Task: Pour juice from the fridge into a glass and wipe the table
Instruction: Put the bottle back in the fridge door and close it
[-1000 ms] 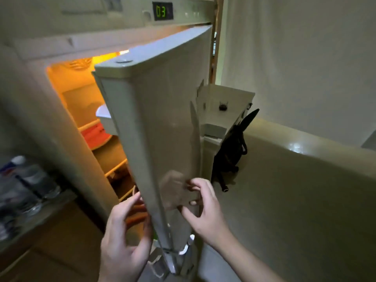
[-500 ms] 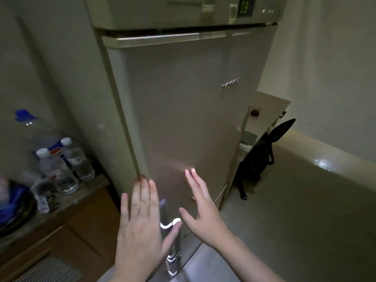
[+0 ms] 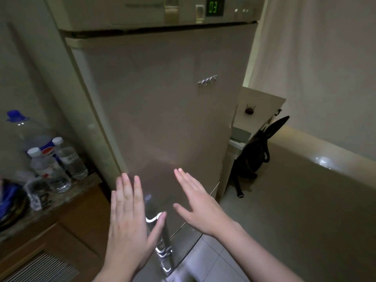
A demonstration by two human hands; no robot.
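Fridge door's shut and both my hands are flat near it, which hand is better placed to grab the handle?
Left hand, probably: its thumb already lies beside the chrome handle, while the right hand is farther right.

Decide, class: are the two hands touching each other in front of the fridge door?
Apart. The head view shows fridge door surface between left hand and right hand.

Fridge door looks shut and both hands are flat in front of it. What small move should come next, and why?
Probably draw both hands back and turn toward the small table: the fridge door sits closed, left hand and right hand hold nothing, and a glass stands there.
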